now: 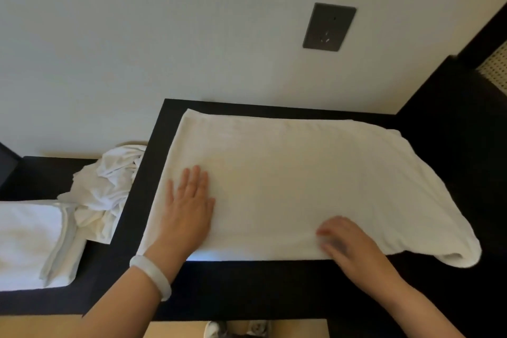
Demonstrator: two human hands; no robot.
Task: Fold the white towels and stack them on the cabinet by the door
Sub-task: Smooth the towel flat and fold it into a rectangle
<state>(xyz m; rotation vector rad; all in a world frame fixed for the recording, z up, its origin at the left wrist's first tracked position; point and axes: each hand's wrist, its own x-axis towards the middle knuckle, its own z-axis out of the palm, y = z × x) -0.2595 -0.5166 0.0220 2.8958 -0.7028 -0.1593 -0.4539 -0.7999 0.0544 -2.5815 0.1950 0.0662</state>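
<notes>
From the head view, the towel (301, 178) I am working on lies spread across the dark surface (247, 288) against the wall, already doubled over by the look of its thick near edge. Its right end bunches into a rounded lump at the front corner. My left hand (189, 200) rests flat on the towel's left part, its fingers (196, 175) straight and slightly spread. I judge this is to pin the cloth so it cannot slide while the other side is handled. My right hand (348, 241) sits on the near hem, right of the middle. It is blurred, so I cannot tell whether its fingers pinch the edge or only press on it. Being at the hem suits either smoothing or lifting for the next fold. On the lower ledge to the left, a crumpled towel (107, 181) waits within reach, touching a folded towel (27, 241) beside it. That reads to me as a pile of undone work next to a finished one. A bracelet (152, 276) circles my left wrist, and a wall socket (329, 26) is set above.
</notes>
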